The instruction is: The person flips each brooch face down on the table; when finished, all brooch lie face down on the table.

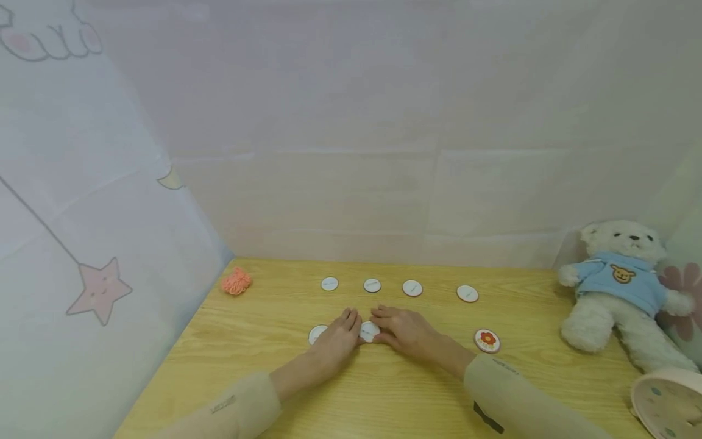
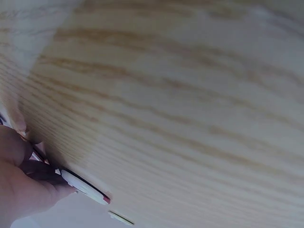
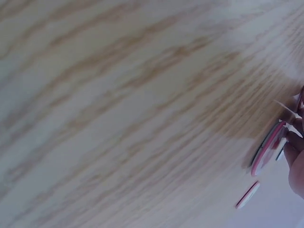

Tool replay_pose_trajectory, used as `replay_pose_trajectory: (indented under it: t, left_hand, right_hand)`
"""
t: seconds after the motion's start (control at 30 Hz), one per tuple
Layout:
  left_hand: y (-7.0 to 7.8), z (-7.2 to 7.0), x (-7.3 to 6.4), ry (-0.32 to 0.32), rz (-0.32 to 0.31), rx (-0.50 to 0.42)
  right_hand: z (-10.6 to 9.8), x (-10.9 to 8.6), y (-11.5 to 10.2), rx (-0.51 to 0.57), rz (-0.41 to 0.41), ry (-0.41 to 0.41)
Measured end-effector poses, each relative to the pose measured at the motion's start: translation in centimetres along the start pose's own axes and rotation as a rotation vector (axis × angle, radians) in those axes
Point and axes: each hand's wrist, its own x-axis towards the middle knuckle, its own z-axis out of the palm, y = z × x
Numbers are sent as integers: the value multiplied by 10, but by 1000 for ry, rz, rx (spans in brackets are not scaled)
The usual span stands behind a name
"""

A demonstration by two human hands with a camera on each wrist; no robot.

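A small white round disc (image 1: 369,331) with a line of print lies between my two hands on the wooden table. My left hand (image 1: 336,341) grips its left edge, thumb near and fingers beyond. From the other side my right hand (image 1: 406,329) holds the right edge, thumb low and fingers above. Part of a second white disc (image 1: 316,334) shows from behind the left hand. In the left wrist view a white disc (image 2: 85,187) lies just past the fingers. The right wrist view has a red-rimmed disc (image 3: 268,149) beside the right hand.
Several white discs, one of them a red-rimmed disc (image 1: 412,288), form a row farther back. A disc with a red flower (image 1: 487,340) lies right of my right hand. Coral yarn (image 1: 237,281) sits back left. A teddy bear (image 1: 622,286) and pale container (image 1: 658,402) stand right.
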Motion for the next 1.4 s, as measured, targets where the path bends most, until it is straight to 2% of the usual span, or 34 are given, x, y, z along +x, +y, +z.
replay_pose_trajectory:
  t: [0.07,0.3,0.57,0.67,0.87,1.0,1.17,1.3,1.4]
  left_hand:
    - [1,0,0,-4,5,33]
    - [2,3,-1,3,-31,-29]
    - [3,1,-2,9,-33,-63]
    - [4,0,-3,-7,-46,-82]
    - [7,-4,-4,-78,-88,-92]
    - [7,-4,-4,-68,-75,-60]
    - [5,-4,-2,-101,-45,-36]
    - [-1,-8,0,-123,-65,-97]
    - [-2,-12,0,-103,-92,-175]
  right_hand:
    - [-1,0,-1,-7,7,-15]
    - [-3,1,-6,4,66,-36]
    - [-3,1,-11,3,80,-32]
    - [-2,0,-11,5,88,-40]
    - [1,-4,-12,-3,100,-38]
    - [2,-5,-13,-19,99,-34]
    - [-1,-6,-14,-23,103,-44]
    - [-7,-8,-13,-7,111,-42]
    - [-15,-13,-8,-11,132,-34]
